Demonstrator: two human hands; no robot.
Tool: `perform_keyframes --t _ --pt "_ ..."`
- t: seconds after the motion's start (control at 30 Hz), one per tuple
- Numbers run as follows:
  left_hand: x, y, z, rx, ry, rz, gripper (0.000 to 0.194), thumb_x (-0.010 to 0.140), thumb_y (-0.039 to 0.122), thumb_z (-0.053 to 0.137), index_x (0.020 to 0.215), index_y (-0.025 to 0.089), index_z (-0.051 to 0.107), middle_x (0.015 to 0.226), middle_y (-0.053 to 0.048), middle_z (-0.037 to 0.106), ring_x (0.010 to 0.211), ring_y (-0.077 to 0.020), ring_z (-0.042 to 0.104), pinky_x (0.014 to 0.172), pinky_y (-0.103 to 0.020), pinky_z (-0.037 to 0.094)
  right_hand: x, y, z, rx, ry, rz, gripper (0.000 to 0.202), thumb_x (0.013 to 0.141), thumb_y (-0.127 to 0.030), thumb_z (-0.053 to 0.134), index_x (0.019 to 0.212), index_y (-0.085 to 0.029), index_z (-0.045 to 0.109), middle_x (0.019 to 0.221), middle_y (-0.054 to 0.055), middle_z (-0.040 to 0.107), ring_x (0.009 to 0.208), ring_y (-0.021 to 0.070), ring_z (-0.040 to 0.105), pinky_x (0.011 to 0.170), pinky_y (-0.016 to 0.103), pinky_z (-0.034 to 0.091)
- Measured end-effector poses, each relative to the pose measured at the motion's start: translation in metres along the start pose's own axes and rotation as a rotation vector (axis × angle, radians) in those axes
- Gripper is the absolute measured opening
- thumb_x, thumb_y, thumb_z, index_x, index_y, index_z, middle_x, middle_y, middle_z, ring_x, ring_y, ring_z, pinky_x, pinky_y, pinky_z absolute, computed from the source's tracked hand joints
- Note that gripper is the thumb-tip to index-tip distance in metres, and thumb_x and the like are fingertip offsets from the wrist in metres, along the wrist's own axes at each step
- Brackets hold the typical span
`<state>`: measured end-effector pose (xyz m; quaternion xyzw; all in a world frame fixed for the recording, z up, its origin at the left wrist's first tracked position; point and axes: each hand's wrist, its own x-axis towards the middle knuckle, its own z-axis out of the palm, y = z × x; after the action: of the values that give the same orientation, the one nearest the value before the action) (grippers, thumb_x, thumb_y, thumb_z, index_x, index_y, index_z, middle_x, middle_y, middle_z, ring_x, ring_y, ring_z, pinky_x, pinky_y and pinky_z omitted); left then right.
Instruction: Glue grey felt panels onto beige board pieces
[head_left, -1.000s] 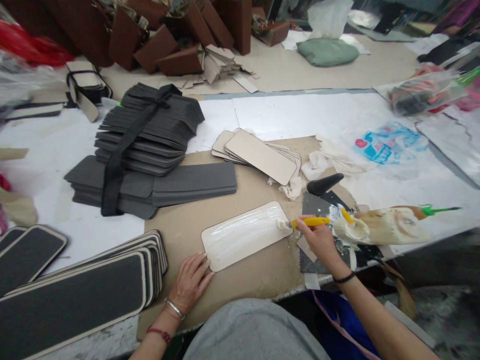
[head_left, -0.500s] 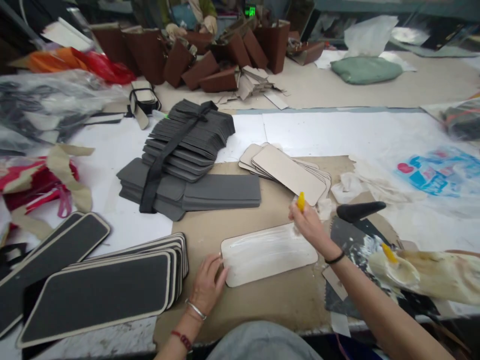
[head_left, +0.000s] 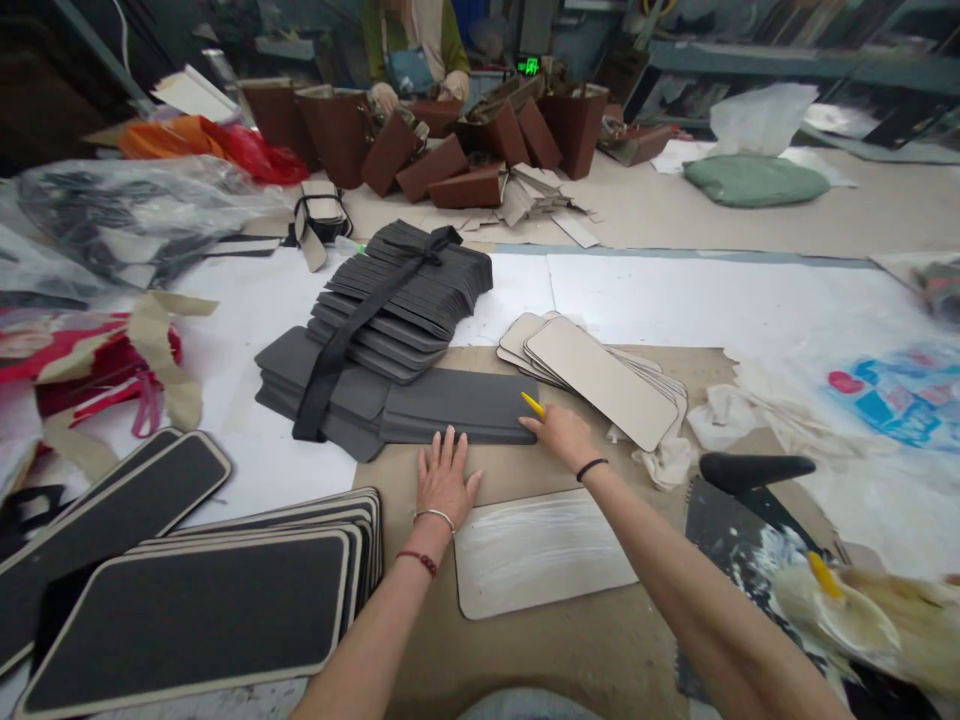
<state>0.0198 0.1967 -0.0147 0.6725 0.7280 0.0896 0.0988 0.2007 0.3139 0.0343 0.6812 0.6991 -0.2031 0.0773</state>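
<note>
My left hand lies with fingers spread, its tips at the front edge of the dark grey panels. Closed around a yellow-handled brush, my right hand is at the right end of those panels; the brush's working end is hidden. Below both hands is a beige rounded panel streaked with wet white paste, partly covered by my right forearm. A fanned stack of beige panels sits just beyond my right hand. Behind the grey panels stands a grey bundle tied with a black strap.
Black panels with beige borders are stacked at front left. On the right are a paste bowl with another yellow handle, a black-handled tool and plastic wrap. Brown bags stand at the back, before another person.
My left hand has left the pasted panel's edge and reached forward to the grey panels. My right hand has moved left off the pasted panel, still holding the brush. The view has shifted slightly.
</note>
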Motion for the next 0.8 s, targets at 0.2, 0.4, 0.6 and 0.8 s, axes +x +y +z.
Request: perform_keyframes --t 0.2,0.4,0.6,0.8 --pt "-0.001 0.001 -0.008 0.037 -0.104 -0.024 0.06 0.083 0.046 0.039 0.136 0.018 0.031 0.147 -0.01 0.02 0.134 -0.0292 0.017 0.104 -0.056 0.015 0.021 0.0 -0.004 0.041 -0.157 -0.02 0.06 0.07 -0.064 0.049 0.102 -0.014 0.062 0.088 0.011 0.065 0.083 0.0219 0.062 0.064 0.027 0.044" --pt "0.002 -0.004 -0.014 0.033 -0.186 -0.012 0.061 0.083 0.044 0.04 0.137 0.019 0.028 0.148 -0.009 0.017 0.134 -0.0275 0.016 0.104 -0.053 0.015 0.009 -0.016 -0.012 -0.172 -0.018 -0.123 0.048 0.076 -0.051 0.051 0.096 -0.01 0.064 0.093 0.017 0.065 0.093 0.0242 0.059 0.075 0.03 0.043" --pt "0.002 -0.006 -0.016 0.039 -0.195 -0.001 0.062 0.082 0.042 0.042 0.137 0.02 0.028 0.148 -0.009 0.017 0.134 -0.0273 0.017 0.104 -0.053 0.017 -0.007 -0.02 -0.024 -0.275 0.103 -0.242 0.037 0.082 -0.038 0.047 0.093 -0.007 0.065 0.09 0.02 0.065 0.092 0.0265 0.06 0.076 0.034 0.043" --pt "0.004 -0.007 -0.023 0.0 -0.22 0.007 0.06 0.08 0.038 0.046 0.135 0.018 0.033 0.147 -0.01 0.019 0.134 -0.0297 0.018 0.104 -0.054 0.02 -0.022 -0.015 -0.027 -0.236 0.215 -0.252 0.034 0.086 -0.027 0.038 0.095 -0.005 0.063 0.092 0.02 0.064 0.089 0.0248 0.062 0.075 0.032 0.044"
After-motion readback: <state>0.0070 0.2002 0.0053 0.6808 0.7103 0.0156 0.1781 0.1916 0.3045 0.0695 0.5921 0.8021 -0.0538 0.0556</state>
